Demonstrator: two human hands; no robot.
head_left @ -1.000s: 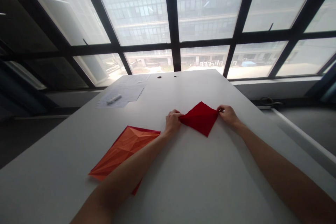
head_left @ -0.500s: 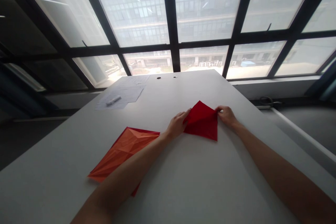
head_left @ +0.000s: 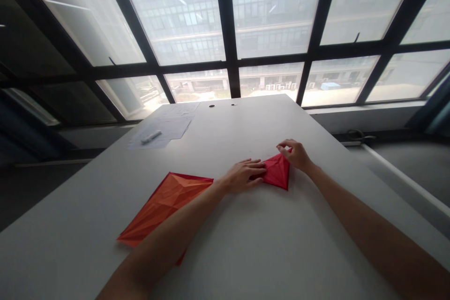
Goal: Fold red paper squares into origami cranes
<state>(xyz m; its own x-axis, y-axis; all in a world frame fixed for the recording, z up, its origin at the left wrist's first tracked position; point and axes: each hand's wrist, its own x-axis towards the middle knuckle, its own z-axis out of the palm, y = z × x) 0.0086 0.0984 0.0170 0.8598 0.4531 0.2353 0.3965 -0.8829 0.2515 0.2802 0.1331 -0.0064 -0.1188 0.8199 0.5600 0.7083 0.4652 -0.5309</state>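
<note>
nearest the person, the left forearm (head_left: 186,218) crosses above an orange sheet (head_left: 165,201), at 8 o'clock from the left hand (head_left: 246,176); it looks like paper, four-cornered and sharply creased, with a darker red edge. the left hand is laid flat, palm down, over part of a red sheet (head_left: 277,172), whose uncovered part shows at 3 o'clock from that hand, wrinkled and angular. the right hand (head_left: 295,155) is between 1 and 2 o'clock from the red sheet, fingers bent at its top corner; from here i cannot tell whether they pinch it. both sheets lie on a smooth white table (head_left: 242,253). farther off, at 10 o'clock from the left hand, flat white papers (head_left: 179,126) overlap, with a white tube-shaped object (head_left: 152,137) lying on them. a round dark hole (head_left: 211,106) marks the tabletop's far end. at 12 o'clock, tall black-framed windows (head_left: 190,18) face a pale building; blue curtains (head_left: 24,122) hang close to 9 and 3.
</note>
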